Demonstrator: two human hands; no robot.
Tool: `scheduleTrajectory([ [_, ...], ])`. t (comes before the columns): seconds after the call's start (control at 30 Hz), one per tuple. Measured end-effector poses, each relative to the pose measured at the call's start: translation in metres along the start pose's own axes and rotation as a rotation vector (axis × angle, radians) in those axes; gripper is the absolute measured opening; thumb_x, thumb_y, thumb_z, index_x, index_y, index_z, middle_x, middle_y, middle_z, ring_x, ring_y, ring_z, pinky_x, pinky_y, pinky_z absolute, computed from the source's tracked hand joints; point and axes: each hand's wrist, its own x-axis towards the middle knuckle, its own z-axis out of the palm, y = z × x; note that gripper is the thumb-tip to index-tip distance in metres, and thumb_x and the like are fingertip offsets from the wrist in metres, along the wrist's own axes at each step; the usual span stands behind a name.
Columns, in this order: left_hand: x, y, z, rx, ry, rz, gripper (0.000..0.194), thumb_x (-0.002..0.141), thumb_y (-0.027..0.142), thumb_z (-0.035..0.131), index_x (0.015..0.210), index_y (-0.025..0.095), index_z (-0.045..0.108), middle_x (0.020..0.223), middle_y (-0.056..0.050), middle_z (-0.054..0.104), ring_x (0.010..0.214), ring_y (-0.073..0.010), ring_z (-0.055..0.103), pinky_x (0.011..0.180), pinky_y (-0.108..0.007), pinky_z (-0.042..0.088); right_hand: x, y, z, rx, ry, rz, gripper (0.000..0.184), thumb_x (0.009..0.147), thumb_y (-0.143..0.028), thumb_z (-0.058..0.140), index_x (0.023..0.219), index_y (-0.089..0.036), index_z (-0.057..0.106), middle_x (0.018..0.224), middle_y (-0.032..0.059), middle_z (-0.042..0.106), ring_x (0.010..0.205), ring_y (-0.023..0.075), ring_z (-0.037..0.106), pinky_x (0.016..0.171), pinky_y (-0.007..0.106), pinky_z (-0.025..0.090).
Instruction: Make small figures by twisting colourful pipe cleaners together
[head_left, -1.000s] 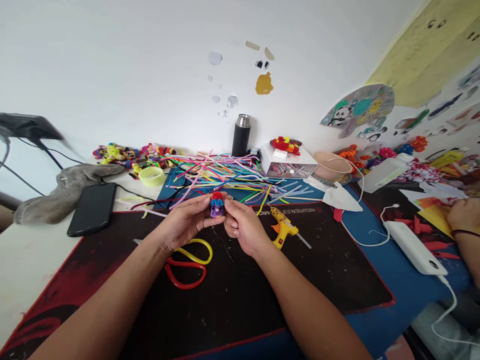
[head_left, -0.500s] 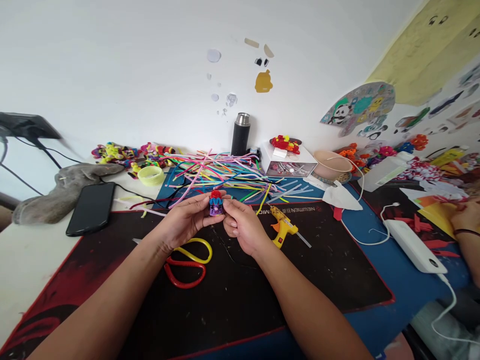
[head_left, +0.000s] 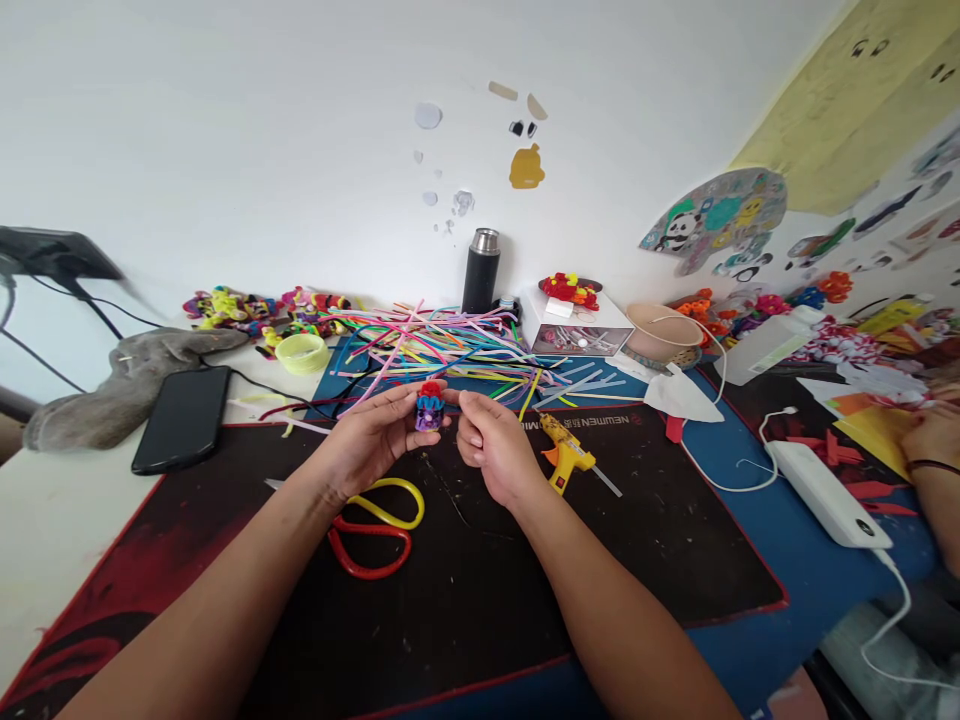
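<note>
My left hand [head_left: 379,435] grips a small pipe-cleaner figure [head_left: 430,408] between thumb and fingers. The figure has a purple body, a blue ruffle and a red top, and it is upright above the black mat. Just right of it is my right hand [head_left: 491,445], its fingers curled and its index fingertip beside the figure; whether it touches, and what if anything it pinches, I cannot make out. Scissors with one yellow and one red handle [head_left: 371,570] lie under my left wrist. Right of my right hand rests a yellow glue gun [head_left: 568,455].
Loose pipe cleaners [head_left: 420,345] are heaped at the back, before a black thermos [head_left: 481,272]. A phone [head_left: 182,418] lies on the left. Rightward are a white box [head_left: 536,325], a bowl [head_left: 660,335], a power bank [head_left: 829,492] and another person's arm [head_left: 930,460].
My right hand has drawn slightly right, away from the figure, and its fingers have curled more. The figure stays in my left hand, slightly tilted from before.
</note>
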Motion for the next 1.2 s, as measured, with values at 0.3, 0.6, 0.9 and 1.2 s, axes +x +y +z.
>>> scheduleTrajectory([
  [0.3,-0.0001,-0.0039,0.0011,0.054,-0.005,0.008,0.028,0.093,0.014,0.075,0.121,0.014,0.082,0.112,-0.014,0.081,0.084,-0.0215,0.079,0.069,-0.030,0.069,-0.0034,0.0010,0.0031,-0.050,-0.038,0.029,0.048,0.082,-0.060,0.084,0.100,-0.019,0.067,0.055,-0.0114,0.040,0.043,0.0056,0.026,0.044,0.025,0.010],
  [0.6,0.0000,-0.0068,0.0006,0.115,0.030,0.037,0.029,0.090,0.018,0.080,0.119,0.016,0.083,0.110,-0.012,0.079,0.081,-0.0185,0.074,0.063,-0.028,0.067,-0.0042,0.0015,0.0063,-0.070,-0.040,0.061,0.048,0.075,-0.052,0.091,0.102,-0.019,0.071,0.055,-0.0123,0.037,0.046,0.0056,0.023,0.045,0.024,0.009],
  [0.9,-0.0038,-0.0014,0.0045,0.047,-0.004,-0.031,0.032,0.091,0.012,0.075,0.123,0.015,0.081,0.113,-0.012,0.079,0.088,-0.0199,0.075,0.081,-0.037,0.071,-0.0026,-0.0024,0.0025,0.013,-0.008,0.046,0.042,0.076,-0.051,0.091,0.092,-0.019,0.068,0.054,-0.0131,0.033,0.045,0.0049,0.019,0.046,0.024,0.009],
  [1.2,-0.0025,-0.0043,0.0017,0.073,-0.007,-0.016,0.030,0.090,0.012,0.075,0.119,0.017,0.083,0.124,-0.013,0.078,0.092,-0.0197,0.077,0.084,-0.033,0.070,-0.0023,-0.0012,0.0013,0.021,-0.018,0.062,0.043,0.076,-0.050,0.091,0.096,-0.019,0.070,0.053,-0.0130,0.033,0.044,0.0047,0.019,0.046,0.024,0.009],
])
